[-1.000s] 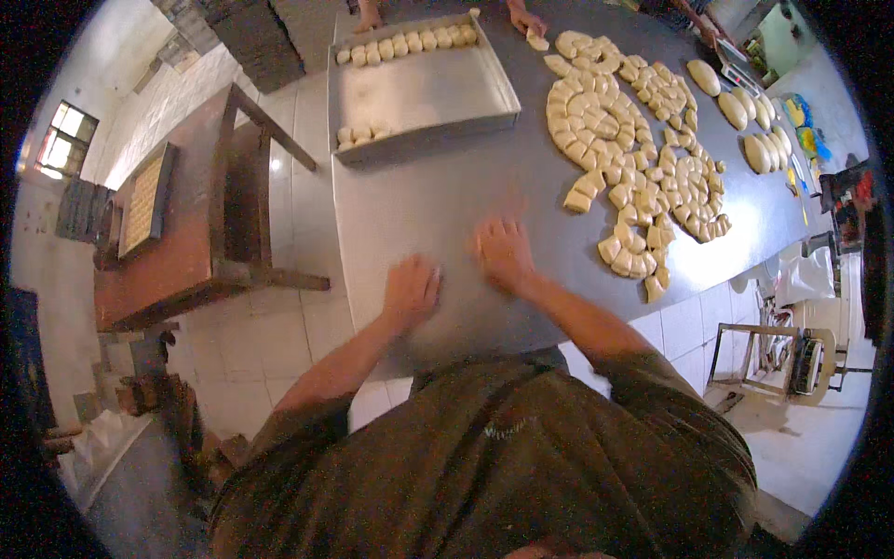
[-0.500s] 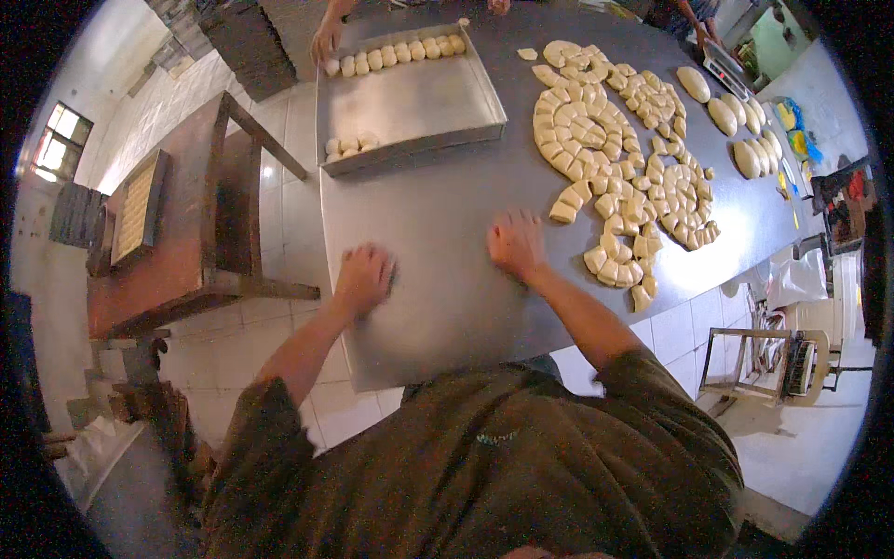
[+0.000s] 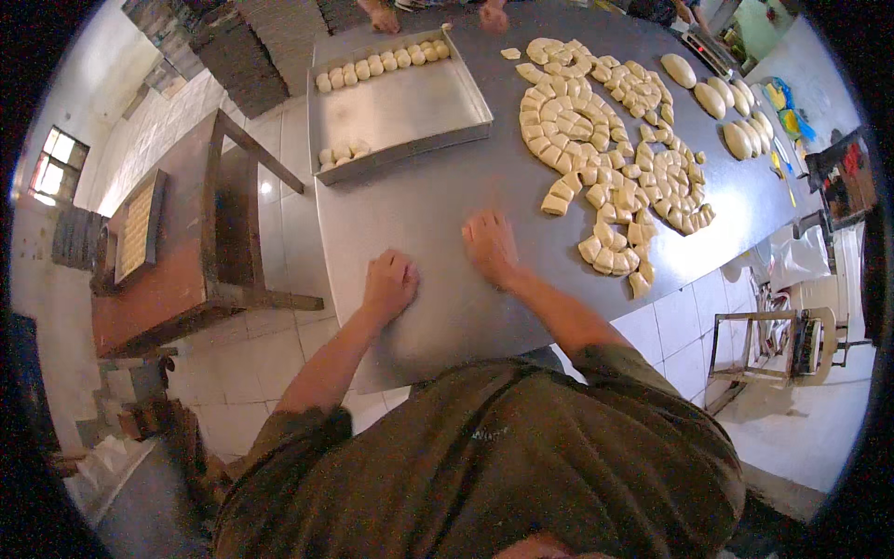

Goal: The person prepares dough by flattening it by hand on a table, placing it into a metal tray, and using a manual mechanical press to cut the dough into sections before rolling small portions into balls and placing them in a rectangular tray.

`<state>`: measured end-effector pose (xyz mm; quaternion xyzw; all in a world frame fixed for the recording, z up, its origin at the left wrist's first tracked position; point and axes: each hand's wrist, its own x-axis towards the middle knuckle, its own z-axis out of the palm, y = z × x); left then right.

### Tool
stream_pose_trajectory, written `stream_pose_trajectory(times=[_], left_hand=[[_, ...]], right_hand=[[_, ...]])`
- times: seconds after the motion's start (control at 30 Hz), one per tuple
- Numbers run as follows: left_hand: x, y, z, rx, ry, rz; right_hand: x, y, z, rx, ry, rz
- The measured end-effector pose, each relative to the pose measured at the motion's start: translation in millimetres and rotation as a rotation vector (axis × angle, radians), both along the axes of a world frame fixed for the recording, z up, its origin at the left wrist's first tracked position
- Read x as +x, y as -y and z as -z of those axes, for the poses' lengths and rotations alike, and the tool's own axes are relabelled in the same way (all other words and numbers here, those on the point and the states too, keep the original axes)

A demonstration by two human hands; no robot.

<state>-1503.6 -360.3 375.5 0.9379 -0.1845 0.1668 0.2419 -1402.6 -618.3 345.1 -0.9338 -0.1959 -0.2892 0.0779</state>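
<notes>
In the head view, the person's left hand (image 3: 391,284) rests low over the metal surface (image 3: 428,219), fingers curled into a loose cup, while the right hand (image 3: 491,250) sits just ahead of it, palm down, with fingers longer and only gently bent. Whether either covers any dough cannot be told, since the palms are hidden; facing down like this probably lets the metal support whatever is under them. Beyond the hands stands a shallow metal tray (image 3: 391,110); a row of dough balls (image 3: 376,65) lines its far wall, which likely keeps them straight, and a small group (image 3: 343,154) fills the near left corner. To the right of the right hand, the cut dough pieces (image 3: 563,121) lie in coils, apparently one layer deep, perhaps so that they do not press together. Uncut dough loaves (image 3: 740,140) sit farther right, near the scale (image 3: 708,51). A co-worker's hands (image 3: 384,19) appear behind the tray.
</notes>
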Motion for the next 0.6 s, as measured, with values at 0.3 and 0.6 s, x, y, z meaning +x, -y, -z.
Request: stream_pose_trajectory(times=[0.3,0.6], left_hand=[[-10.4,-51.8,-8.6,-0.595,0.291,-0.428],[27.1,-96.3,41.9,-0.515,-0.098,-0.794]], right_hand=[[-12.6,3.9,-38.8,0.088,-0.199,-0.136],[-74.9,-125.0,-70.9,0.334,-0.617,-0.648]])
